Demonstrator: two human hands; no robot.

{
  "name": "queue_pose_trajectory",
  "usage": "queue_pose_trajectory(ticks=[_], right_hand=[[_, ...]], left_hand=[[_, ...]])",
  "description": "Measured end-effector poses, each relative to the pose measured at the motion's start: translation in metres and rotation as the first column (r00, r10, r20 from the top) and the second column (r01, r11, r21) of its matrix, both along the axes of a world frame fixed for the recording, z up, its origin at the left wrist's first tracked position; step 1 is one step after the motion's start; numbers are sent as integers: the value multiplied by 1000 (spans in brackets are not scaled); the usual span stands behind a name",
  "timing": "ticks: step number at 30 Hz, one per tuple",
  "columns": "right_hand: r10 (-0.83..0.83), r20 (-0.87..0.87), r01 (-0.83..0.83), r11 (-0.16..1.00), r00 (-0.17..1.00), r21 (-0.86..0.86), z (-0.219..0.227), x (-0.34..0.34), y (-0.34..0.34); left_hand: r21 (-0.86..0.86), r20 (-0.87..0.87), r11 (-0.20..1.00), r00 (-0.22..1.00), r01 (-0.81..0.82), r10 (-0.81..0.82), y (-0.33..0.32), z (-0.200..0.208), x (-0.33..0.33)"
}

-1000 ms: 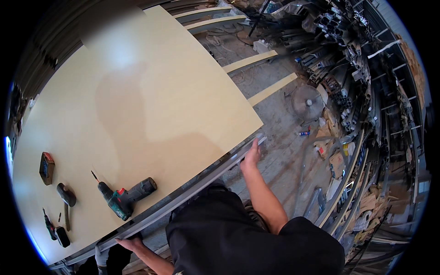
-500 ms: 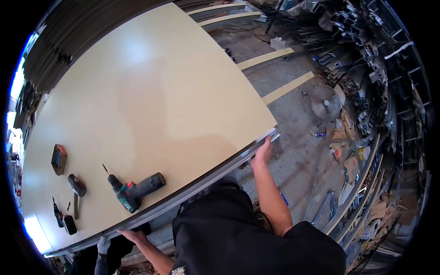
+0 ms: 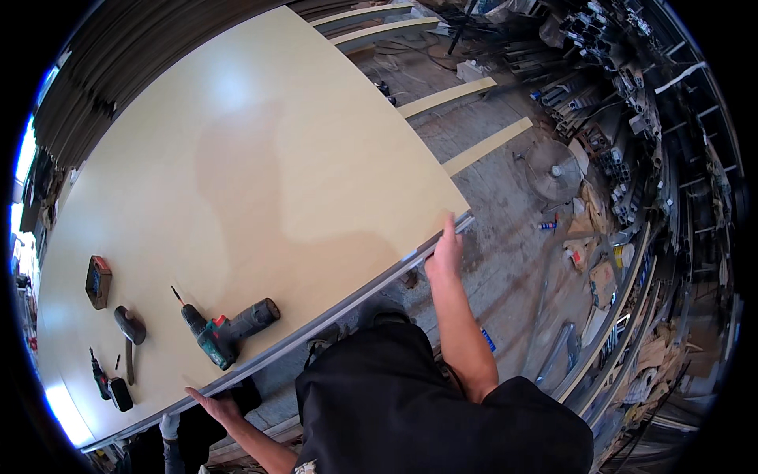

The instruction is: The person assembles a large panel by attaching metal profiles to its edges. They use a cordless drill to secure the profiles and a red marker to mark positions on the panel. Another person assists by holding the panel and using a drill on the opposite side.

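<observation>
1. A hammer lies on the cream panel.
2. The person's left hand, fingers mostly closed, grips a grey metal strip along the panel's near edge.
3. The right hand clasps the strip near the corner, fingers curled.

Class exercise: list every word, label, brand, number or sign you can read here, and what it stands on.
No text can be read.
Green-and-black cordless drill: any lettering is too small.
Blue-and-red tube on the floor: too small.
Yellow-and-white container: too blurred.
Cream panel, grey metal strip: none visible.
</observation>
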State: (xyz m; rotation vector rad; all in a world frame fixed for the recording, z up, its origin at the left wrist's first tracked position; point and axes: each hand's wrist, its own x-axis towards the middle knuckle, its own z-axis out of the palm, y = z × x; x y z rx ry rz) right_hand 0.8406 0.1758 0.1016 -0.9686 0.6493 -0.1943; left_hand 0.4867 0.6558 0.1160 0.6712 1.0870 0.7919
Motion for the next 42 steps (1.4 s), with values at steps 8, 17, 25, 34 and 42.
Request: queue_pose_trajectory(ticks=[8,17,25,34,42], right_hand=[[154,-214,-232,881,965,-412,-10,6,-25],[193,-124,-213,962,973,-171,4,4,-29],[-84,-193,-16,884,978,-467,-11,26,-16],[-132,-197,15,864,971,-504,-14,34,-13],[-116,-237,-23,858,965,-513,-49,45,-50]], left_hand=[[76,-182,979,968,191,-174,73,-62,-44],[-29,-289,996,954,80,-85,60,-54,-34],[42,-346,996,934,-78,88,44,-41,9],[21,-220,982,957,-190,190,17,-37,34],[215,-367,924,851,-315,376,-2,-26,63]])
